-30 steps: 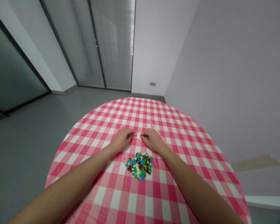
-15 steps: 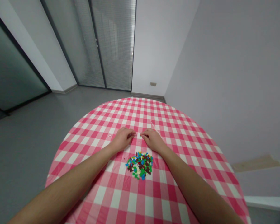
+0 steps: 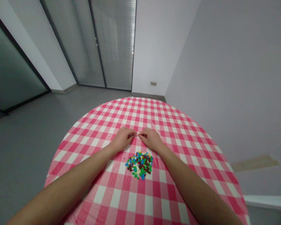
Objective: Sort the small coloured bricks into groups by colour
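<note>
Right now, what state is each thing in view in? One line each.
Left hand: fingers curled, fingertips close to the right hand's; grip contents too small to tell.
Right hand: fingers bent towards the thumb; any held piece too small to tell.
Coloured pieces: loose, heaped between the forearms.
Checked tablecloth: spread over the table, slightly creased.
Blinds: lowered behind glass.

left forearm (image 3: 71, 184) slants in from the table's (image 3: 131, 200) near-left side | left hand (image 3: 122, 138) curled, thumb drawn toward fingers | right forearm (image 3: 189, 178) angles in from near right | right hand (image 3: 152, 138) turned inward, fingertips bunched | both hands' fingertips nearly meet
</note>
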`<state>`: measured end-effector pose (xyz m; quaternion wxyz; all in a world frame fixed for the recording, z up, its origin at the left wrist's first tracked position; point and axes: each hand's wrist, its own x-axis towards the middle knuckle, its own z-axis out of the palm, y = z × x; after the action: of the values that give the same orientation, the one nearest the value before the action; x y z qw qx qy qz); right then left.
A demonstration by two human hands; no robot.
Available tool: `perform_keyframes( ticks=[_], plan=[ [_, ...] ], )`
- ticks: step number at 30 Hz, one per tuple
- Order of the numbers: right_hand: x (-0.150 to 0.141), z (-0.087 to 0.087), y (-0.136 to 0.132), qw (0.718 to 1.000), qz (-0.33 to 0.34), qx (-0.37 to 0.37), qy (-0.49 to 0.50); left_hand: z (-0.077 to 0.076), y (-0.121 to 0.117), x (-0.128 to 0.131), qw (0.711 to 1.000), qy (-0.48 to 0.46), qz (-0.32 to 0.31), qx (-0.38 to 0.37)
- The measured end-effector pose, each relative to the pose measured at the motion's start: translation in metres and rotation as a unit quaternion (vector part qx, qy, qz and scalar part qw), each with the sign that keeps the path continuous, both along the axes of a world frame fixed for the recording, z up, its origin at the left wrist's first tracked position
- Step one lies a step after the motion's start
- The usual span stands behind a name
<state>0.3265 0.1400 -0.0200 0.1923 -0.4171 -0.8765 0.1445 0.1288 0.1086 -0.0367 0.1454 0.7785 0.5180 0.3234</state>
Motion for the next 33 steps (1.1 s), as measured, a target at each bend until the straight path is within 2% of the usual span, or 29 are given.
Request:
perform_keyframes(
  ticks=[15,25,33],
  plan=[
    [-0.0062,0.0027,-0.0072,1.000,0.012,0.016,-0.022,-0.0028,0.0003,-0.0008,1.000,-0.013,0.005,-0.001],
    [0.0014,-0.0002,-0.0053,0.995,0.086,0.011,0.049,-0.0026,0.0004,-0.0009,1.000,-0.010,0.010,0.000],
    [-0.0023,-0.0032,-0.0035,0.996,0.070,0.010,0.056,-0.0022,0.0005,-0.0009,1.000,-0.011,0.008,0.002]
  ],
)
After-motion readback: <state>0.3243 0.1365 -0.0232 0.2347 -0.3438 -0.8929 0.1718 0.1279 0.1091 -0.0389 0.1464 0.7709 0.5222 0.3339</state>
